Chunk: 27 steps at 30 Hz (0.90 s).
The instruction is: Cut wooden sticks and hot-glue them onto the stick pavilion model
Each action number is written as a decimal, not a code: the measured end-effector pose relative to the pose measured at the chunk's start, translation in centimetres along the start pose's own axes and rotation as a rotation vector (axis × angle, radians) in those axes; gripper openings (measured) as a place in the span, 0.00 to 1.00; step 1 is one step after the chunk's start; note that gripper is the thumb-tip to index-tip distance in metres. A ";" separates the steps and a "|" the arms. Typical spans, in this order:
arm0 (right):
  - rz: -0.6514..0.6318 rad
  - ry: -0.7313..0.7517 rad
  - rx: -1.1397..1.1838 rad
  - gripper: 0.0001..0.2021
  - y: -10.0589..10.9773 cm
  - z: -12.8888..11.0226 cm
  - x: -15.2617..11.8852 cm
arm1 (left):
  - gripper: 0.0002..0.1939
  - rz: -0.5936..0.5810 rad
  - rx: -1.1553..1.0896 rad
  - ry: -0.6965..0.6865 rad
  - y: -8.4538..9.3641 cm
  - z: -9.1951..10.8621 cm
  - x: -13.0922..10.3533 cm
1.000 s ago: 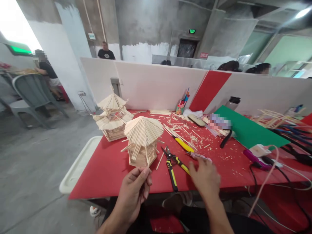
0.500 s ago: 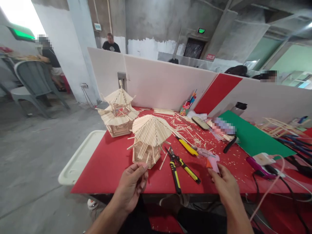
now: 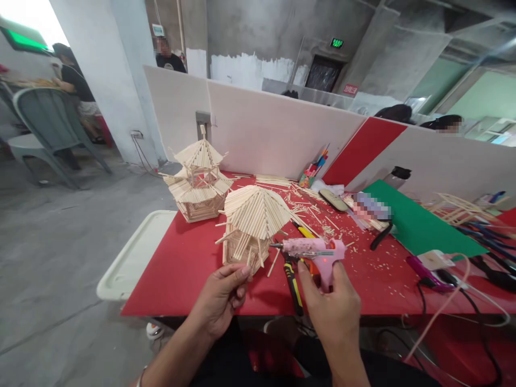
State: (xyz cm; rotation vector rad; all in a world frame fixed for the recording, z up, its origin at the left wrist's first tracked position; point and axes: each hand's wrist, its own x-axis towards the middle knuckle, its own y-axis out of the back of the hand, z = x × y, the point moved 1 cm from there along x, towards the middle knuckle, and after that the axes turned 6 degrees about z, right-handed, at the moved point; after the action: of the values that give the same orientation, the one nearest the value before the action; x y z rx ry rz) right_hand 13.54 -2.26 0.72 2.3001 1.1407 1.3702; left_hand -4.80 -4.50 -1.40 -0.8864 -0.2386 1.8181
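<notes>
My right hand (image 3: 332,301) grips a pink glue gun (image 3: 318,251), its nozzle pointing left beside the nearer stick pavilion (image 3: 258,215). The fingers of my left hand (image 3: 226,293) are pinched at the front lower edge of that pavilion; a small stick tip shows at the fingertips, and whether it is loose or part of the model I cannot tell. A taller, two-roofed stick pavilion (image 3: 199,188) stands behind to the left. Under the glue gun lie black-and-yellow pliers (image 3: 293,285), partly covered. A yellow-handled tool (image 3: 306,231) shows behind the gun.
Loose sticks and scraps (image 3: 322,215) litter the red table (image 3: 161,285). A pen holder (image 3: 308,177) stands by the white partition (image 3: 258,129). Further right are a green board (image 3: 419,226), a power strip (image 3: 431,279) and cables. People are beyond the partition and at far left.
My right hand has lifted the glue gun and brought it left, over the pliers, toward the nearer pavilion. My left hand keeps its pinch. The camera view has shifted slightly.
</notes>
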 end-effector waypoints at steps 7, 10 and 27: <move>0.280 0.375 -0.210 0.08 -1.8 -1.2 -1.0 | 0.15 -0.055 -0.014 -0.009 0.1 0.2 0.5; 0.354 0.430 -0.248 0.07 -2.3 -1.5 -1.2 | 0.15 -0.082 -0.032 0.002 0.1 0.2 0.7; 0.374 0.458 -0.231 0.14 -3.3 -1.3 -1.7 | 0.15 -0.064 -0.010 0.000 0.1 0.3 1.0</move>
State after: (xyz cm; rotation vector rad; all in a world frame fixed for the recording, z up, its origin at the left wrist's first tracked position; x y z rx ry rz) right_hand 10.35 -1.52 -1.50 2.1614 0.6138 2.1227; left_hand -5.23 -3.58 -1.70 -0.8763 -0.2726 1.7591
